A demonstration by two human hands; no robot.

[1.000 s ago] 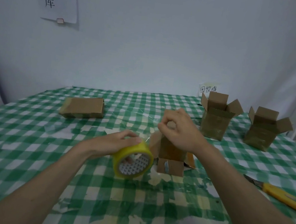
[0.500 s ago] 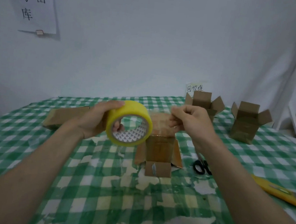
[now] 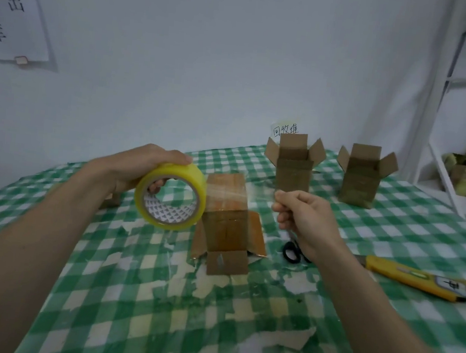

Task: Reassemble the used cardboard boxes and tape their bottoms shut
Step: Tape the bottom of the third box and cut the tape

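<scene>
Tape stretched over the upturned box, one hand on the roll, the other on the loose end.

My left hand (image 3: 137, 170) grips the yellow tape roll (image 3: 170, 197), fingers curled over its rim and through its core, held above the checked tablecloth (image 3: 239, 320) just left of the cardboard box (image 3: 226, 213). My right hand (image 3: 306, 217) pinches the free end of the clear tape strip (image 3: 255, 194), which spans the box's upturned bottom. The box stands between my hands, its flaps splayed on the cloth. Two open boxes (image 3: 294, 165) stand behind; scissors (image 3: 293, 250) and a yellow utility knife (image 3: 419, 278) lie right.
</scene>
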